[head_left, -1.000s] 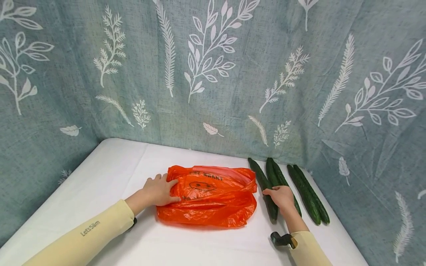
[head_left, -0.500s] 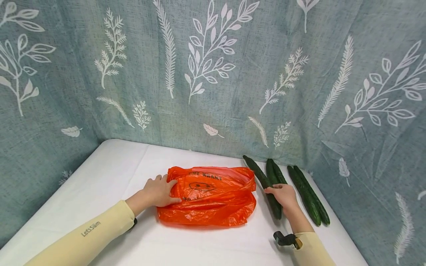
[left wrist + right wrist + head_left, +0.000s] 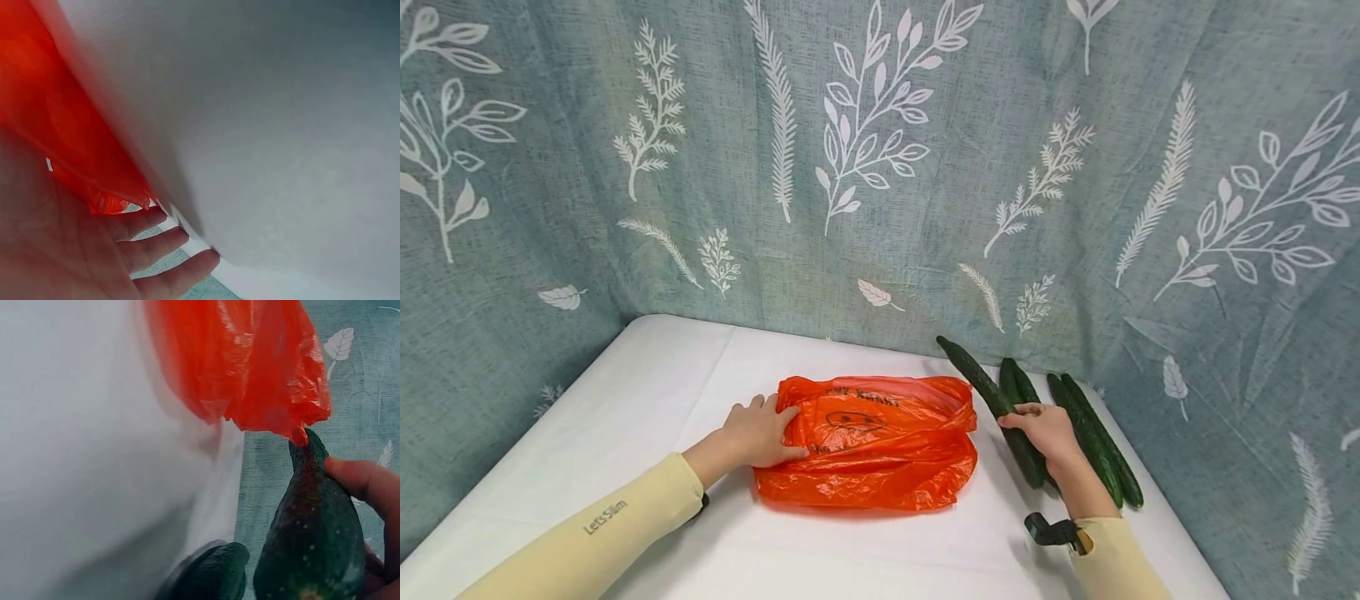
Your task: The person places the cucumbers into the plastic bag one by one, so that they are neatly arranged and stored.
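My right hand [image 3: 1047, 430] grips a long dark green cucumber [image 3: 970, 368] around its middle, thumb on the near side. The cucumber is tilted, its far end raised to the left above the white table and close to the bag's right edge. In the right wrist view the cucumber's blunt end [image 3: 306, 565] faces the camera. A crumpled orange-red plastic bag [image 3: 880, 467] with dark print lies in the middle. At its left end my left hand [image 3: 756, 432] rests against the plastic; in the left wrist view its fingers [image 3: 178, 275] are extended, tips at the tablecloth.
Several more cucumbers [image 3: 1097, 446] lie lengthwise on the right of the table [image 3: 850, 554], some partly behind my right hand. A green-blue curtain [image 3: 880, 275] with white leaf prints stands along the back and both sides.
My right hand has lifted the cucumber nearest the bag and shifted slightly right; its far end has swung up and left. The left hand and bag have barely moved.
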